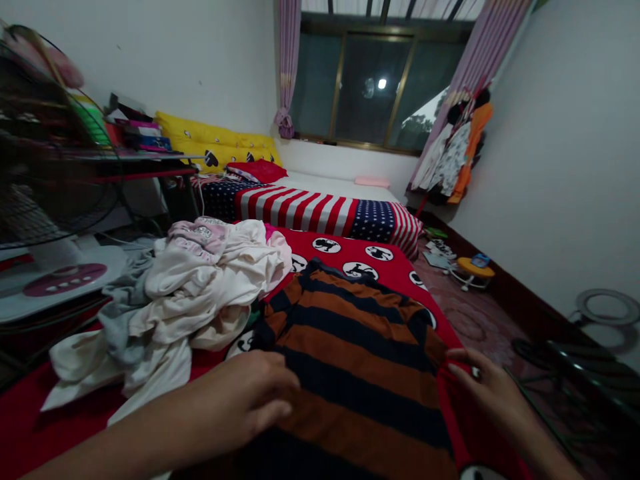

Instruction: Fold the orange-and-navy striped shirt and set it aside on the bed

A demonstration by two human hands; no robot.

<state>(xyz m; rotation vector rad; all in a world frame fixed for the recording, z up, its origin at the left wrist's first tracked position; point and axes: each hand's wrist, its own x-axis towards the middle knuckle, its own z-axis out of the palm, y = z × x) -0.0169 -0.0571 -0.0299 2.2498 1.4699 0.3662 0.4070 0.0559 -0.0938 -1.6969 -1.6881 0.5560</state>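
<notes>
A striped polo-style shirt (360, 373) in dark navy and rust brown lies spread on a red bedcover (385, 280), its collar towards the far end. My left hand (240, 393) lies on the shirt's left side, fingers curled over the fabric, though the picture does not show whether it grips. My right hand (483, 387) pinches the shirt's right edge between thumb and fingers. A heap of crumpled cream, pink and grey clothes (195, 300) sits just beyond my left hand.
To the left stand a dark electric fan (45, 147) and a table with stacked books (143, 137). Beyond lies a bed with flag-patterned bedding (310, 210) and a yellow cushion (215, 143). Hanging clothes (460, 153) and a small yellow stool (473, 269) are at right.
</notes>
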